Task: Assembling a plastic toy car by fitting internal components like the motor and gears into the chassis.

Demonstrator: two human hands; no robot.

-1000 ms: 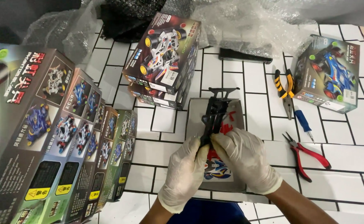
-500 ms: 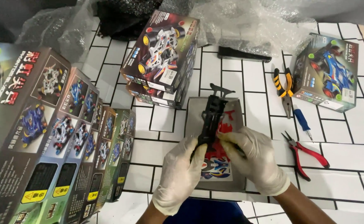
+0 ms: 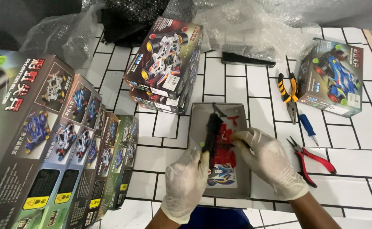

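Both my hands wear white gloves over an open grey box tray on the white tiled table. My left hand grips the lower end of a long black toy car chassis, held upright over the tray. My right hand pinches the chassis side near its middle, next to red plastic parts lying in the tray. A sticker sheet with blue and yellow shapes lies at the tray's near end.
A row of toy car boxes stands at the left. Two stacked boxes sit beyond the tray, another box at far right. Yellow-handled pliers, a blue screwdriver and red cutters lie right. Bubble wrap lies behind.
The black chassis has come down and closer to the tray, and both hands have shifted slightly toward the near edge with it. My right hand's fingers have moved up along its side.
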